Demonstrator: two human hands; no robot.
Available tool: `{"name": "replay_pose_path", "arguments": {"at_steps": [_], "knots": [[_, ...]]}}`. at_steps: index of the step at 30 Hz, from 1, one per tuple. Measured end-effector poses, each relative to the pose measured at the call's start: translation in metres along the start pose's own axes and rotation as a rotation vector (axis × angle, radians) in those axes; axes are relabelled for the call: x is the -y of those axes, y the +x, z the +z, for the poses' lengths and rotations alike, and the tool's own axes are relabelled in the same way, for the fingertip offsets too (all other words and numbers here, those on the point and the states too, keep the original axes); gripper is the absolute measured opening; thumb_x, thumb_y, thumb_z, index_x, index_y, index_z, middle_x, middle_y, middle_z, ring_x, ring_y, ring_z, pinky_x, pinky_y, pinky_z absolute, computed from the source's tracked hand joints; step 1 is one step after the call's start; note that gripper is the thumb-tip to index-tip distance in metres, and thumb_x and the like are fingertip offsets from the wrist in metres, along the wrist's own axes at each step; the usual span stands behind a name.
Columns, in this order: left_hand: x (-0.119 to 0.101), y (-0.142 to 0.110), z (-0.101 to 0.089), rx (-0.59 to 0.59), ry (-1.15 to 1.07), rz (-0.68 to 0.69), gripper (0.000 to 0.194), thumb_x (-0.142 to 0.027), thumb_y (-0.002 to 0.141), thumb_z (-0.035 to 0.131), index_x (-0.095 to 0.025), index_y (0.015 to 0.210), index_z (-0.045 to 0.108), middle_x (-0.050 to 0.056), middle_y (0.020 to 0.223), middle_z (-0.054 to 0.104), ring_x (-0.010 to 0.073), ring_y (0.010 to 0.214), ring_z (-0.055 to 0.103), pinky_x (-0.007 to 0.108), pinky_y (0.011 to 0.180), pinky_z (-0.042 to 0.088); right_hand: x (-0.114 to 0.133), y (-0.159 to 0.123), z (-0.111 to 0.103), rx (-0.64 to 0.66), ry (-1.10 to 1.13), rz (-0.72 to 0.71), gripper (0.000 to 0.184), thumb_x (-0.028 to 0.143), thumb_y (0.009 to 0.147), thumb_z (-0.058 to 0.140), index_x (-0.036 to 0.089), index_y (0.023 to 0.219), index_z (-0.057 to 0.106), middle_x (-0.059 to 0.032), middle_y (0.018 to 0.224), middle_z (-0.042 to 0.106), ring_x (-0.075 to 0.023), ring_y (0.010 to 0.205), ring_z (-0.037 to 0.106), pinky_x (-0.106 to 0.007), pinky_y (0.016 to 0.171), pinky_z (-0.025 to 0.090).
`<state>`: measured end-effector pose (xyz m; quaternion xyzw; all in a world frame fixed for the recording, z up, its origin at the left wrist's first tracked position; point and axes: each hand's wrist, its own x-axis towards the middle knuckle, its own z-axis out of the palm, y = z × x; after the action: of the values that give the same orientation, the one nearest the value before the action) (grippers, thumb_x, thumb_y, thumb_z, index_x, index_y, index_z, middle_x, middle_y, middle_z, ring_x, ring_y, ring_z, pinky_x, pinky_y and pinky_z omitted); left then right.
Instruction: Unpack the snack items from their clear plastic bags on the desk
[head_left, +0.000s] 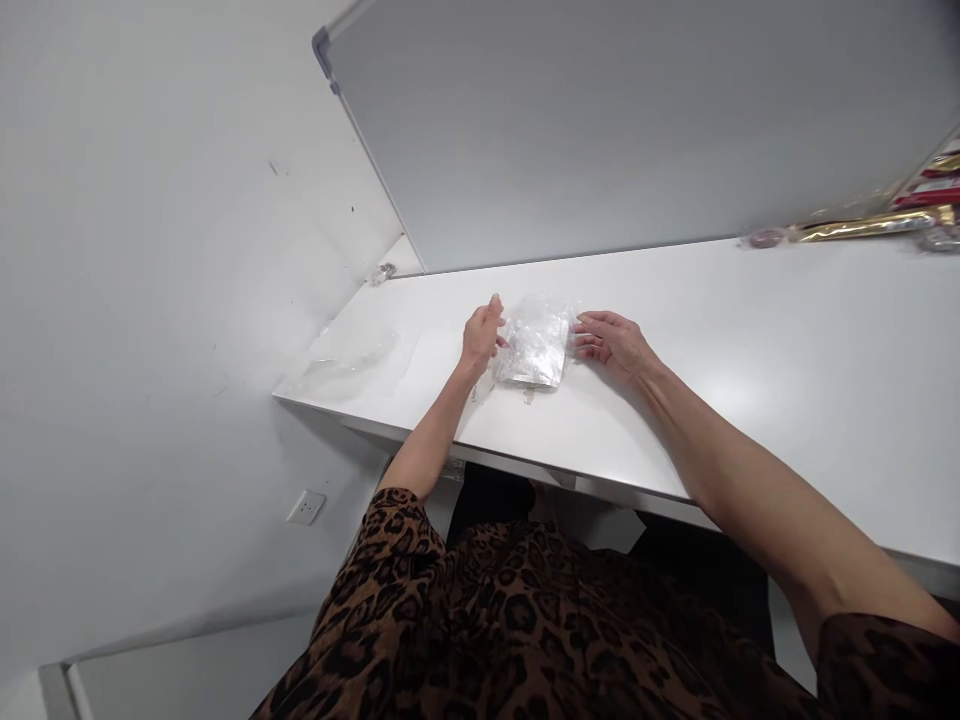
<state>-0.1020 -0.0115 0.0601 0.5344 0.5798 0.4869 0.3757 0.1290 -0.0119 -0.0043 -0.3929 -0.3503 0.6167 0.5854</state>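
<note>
A flat, silvery packet in crinkled clear plastic [536, 345] lies on the white desk [660, 290] in front of me. On its left side, my left hand [482, 335] has its fingers apart, the fingertips at the edge of the plastic. From the right, my right hand [611, 343] reaches toward the packet with fingers stretched and spread, their tips at the wrapping's edge. Neither hand is closed around it. The shiny wrapping hides what is inside.
A clear plastic bag [352, 345] lies at the desk's left end, by the wall. A small crumpled piece [382, 273] sits in the back corner. Behind the desk leans a whiteboard [600, 120]. Gold and red wrapped items [870, 225] lie at the back right.
</note>
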Motion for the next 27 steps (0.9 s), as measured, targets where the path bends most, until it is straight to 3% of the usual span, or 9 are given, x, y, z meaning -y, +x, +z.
{"name": "replay_pose_path", "arguments": {"at_steps": [3, 5, 8, 12, 16, 19, 23, 25, 27], "knots": [[0.008, -0.003, -0.005, 0.095, 0.134, -0.025, 0.043, -0.063, 0.099, 0.065, -0.020, 0.099, 0.069, 0.006, 0.105, 0.071, 0.0121, 0.068, 0.060, 0.027, 0.060, 0.040, -0.004, 0.002, 0.000, -0.052, -0.073, -0.032, 0.031, 0.031, 0.069, 0.096, 0.023, 0.087, 0.073, -0.0034, 0.089, 0.074, -0.0119, 0.069, 0.066, -0.020, 0.053, 0.055], [0.010, -0.005, -0.004, 0.160, 0.239, 0.048, 0.030, -0.048, 0.094, 0.075, -0.019, 0.088, 0.070, 0.004, 0.094, 0.069, 0.0144, 0.077, 0.060, 0.028, 0.070, 0.043, -0.006, 0.001, -0.001, -0.074, -0.155, -0.108, 0.030, 0.034, 0.069, 0.096, 0.024, 0.087, 0.074, -0.0016, 0.087, 0.072, -0.0117, 0.070, 0.064, -0.020, 0.053, 0.052], [0.008, -0.005, 0.003, 0.209, 0.316, 0.128, 0.022, -0.024, 0.089, 0.074, -0.018, 0.071, 0.062, -0.001, 0.076, 0.061, 0.0136, 0.076, 0.054, 0.028, 0.075, 0.041, -0.007, -0.003, -0.001, -0.049, -0.315, -0.228, 0.030, 0.043, 0.073, 0.094, 0.023, 0.084, 0.075, -0.0012, 0.079, 0.068, -0.0118, 0.067, 0.059, -0.021, 0.052, 0.046], [-0.003, -0.009, 0.016, 0.203, 0.105, 0.062, 0.027, -0.020, 0.096, 0.065, -0.019, 0.072, 0.055, -0.004, 0.068, 0.050, 0.0107, 0.066, 0.044, 0.026, 0.067, 0.035, -0.006, -0.010, 0.000, 0.047, -0.493, -0.173, 0.055, 0.070, 0.074, 0.089, 0.018, 0.073, 0.072, -0.0056, 0.073, 0.069, -0.0111, 0.057, 0.052, -0.025, 0.050, 0.042], [-0.018, -0.019, 0.024, 0.204, -0.161, 0.032, 0.027, -0.018, 0.102, 0.062, -0.018, 0.076, 0.054, -0.004, 0.073, 0.050, 0.0088, 0.068, 0.045, 0.023, 0.067, 0.037, -0.003, -0.013, 0.004, 0.077, -0.408, -0.082, 0.074, 0.089, 0.062, 0.086, 0.018, 0.067, 0.067, -0.0064, 0.070, 0.067, -0.0103, 0.053, 0.049, -0.026, 0.045, 0.036], [-0.028, -0.027, 0.028, 0.218, -0.298, 0.011, 0.027, -0.020, 0.105, 0.060, -0.018, 0.079, 0.054, -0.004, 0.078, 0.054, 0.0083, 0.070, 0.050, 0.023, 0.069, 0.041, 0.003, -0.016, 0.008, 0.112, -0.209, -0.052, 0.071, 0.081, 0.054, 0.096, 0.020, 0.071, 0.065, -0.0015, 0.067, 0.062, -0.0103, 0.055, 0.049, -0.025, 0.045, 0.039], [-0.038, -0.032, 0.035, 0.290, -0.334, 0.047, 0.024, -0.029, 0.101, 0.072, -0.018, 0.083, 0.061, -0.003, 0.081, 0.058, 0.0085, 0.075, 0.055, 0.022, 0.072, 0.046, 0.010, -0.018, 0.009, 0.147, 0.002, -0.092, 0.063, 0.061, 0.049, 0.107, 0.020, 0.080, 0.070, 0.0005, 0.074, 0.065, -0.0115, 0.063, 0.055, -0.025, 0.053, 0.049], [-0.040, -0.030, 0.036, 0.248, -0.338, 0.105, 0.021, -0.035, 0.101, 0.072, -0.019, 0.089, 0.064, -0.001, 0.089, 0.064, 0.0098, 0.082, 0.060, 0.022, 0.075, 0.049, 0.011, -0.014, 0.005, 0.102, 0.066, -0.117, 0.061, 0.055, 0.046, 0.108, 0.021, 0.080, 0.071, 0.0012, 0.075, 0.066, -0.0120, 0.065, 0.057, -0.025, 0.055, 0.051], [-0.040, -0.027, 0.034, 0.117, -0.334, 0.172, 0.017, -0.036, 0.102, 0.070, -0.021, 0.097, 0.066, 0.001, 0.100, 0.068, 0.0114, 0.093, 0.064, 0.022, 0.081, 0.050, 0.012, -0.009, 0.000, 0.029, 0.123, -0.138, 0.055, 0.049, 0.049, 0.107, 0.022, 0.078, 0.069, 0.0025, 0.073, 0.065, -0.0120, 0.066, 0.057, -0.025, 0.057, 0.053]]}}
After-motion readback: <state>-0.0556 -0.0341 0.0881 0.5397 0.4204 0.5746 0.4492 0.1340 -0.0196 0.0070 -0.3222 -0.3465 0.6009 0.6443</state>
